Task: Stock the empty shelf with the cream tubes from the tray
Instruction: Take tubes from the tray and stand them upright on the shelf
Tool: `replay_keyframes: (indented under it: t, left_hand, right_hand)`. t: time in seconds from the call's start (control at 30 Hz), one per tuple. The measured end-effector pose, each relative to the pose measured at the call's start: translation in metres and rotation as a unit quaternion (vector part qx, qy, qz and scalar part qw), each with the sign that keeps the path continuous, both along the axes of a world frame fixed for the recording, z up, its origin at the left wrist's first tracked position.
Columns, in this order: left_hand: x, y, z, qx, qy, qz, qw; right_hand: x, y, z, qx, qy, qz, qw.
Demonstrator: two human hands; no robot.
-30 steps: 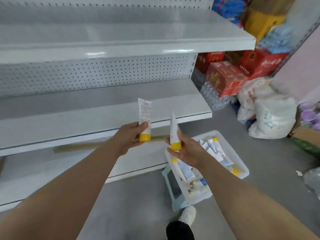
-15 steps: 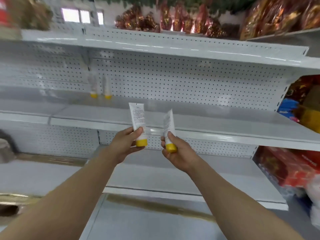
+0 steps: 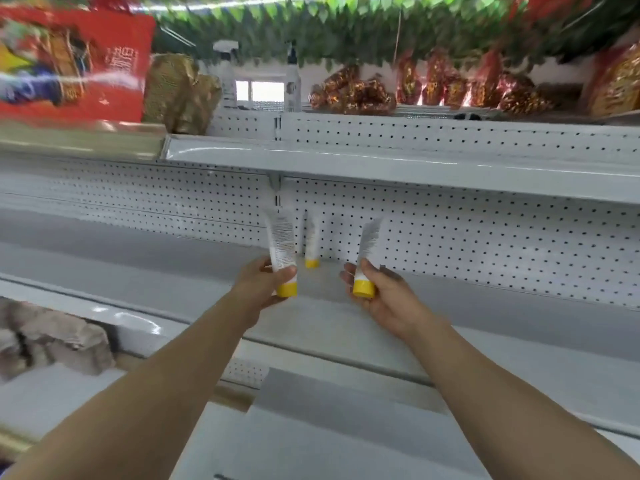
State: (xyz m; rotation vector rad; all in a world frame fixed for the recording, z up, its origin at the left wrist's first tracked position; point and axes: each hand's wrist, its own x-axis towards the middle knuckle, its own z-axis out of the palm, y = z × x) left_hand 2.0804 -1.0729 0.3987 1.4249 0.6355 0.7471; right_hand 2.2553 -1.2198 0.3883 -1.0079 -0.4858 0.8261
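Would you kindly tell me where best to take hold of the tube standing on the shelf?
Pinch the tube mid-body, just above its yellow cap, coming from the front: it stands cap-down close to the pegboard, so the rear looks blocked.

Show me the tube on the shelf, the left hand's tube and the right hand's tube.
shelf tube [image 3: 311,241]: head view, white body.
left tube [image 3: 282,241]: head view, printed body.
right tube [image 3: 363,288]: head view, yellow cap.
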Motion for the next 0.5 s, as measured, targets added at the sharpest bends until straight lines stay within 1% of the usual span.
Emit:
replay_keyframes:
  t: [0.07, 0.1, 0.17, 0.27, 0.37, 0.4, 0.5]
  left_hand:
    - [0.003, 0.034, -0.001, 0.036, 0.015, 0.030, 0.999]
    - [0.006, 0.051, -0.004, 0.056, 0.023, 0.043, 0.997]
    - [0.012, 0.084, -0.011, 0.095, 0.042, 0.060, 0.993]
    - [0.026, 0.128, -0.025, 0.125, 0.057, 0.038, 0.990]
    - [0.040, 0.156, -0.030, 0.180, 0.088, 0.010, 0.980]
    - [0.045, 0.163, -0.031, 0.191, 0.092, 0.003, 0.977]
    - [0.056, 0.177, -0.033, 0.214, 0.102, -0.016, 0.971]
  right_hand:
    - [0.005, 0.027, 0.004, 0.003, 0.001, -0.023, 1.000]
    - [0.007, 0.040, 0.003, -0.009, -0.017, -0.029, 0.999]
    - [0.006, 0.066, 0.001, -0.053, -0.102, -0.045, 0.992]
    - [0.000, 0.103, -0.005, -0.100, -0.183, -0.117, 0.971]
    - [-0.004, 0.134, -0.017, -0.147, -0.235, -0.171, 0.946]
    - [-0.003, 0.143, -0.023, -0.172, -0.256, -0.187, 0.933]
    - [-0.006, 0.156, -0.029, -0.265, -0.334, -0.250, 0.869]
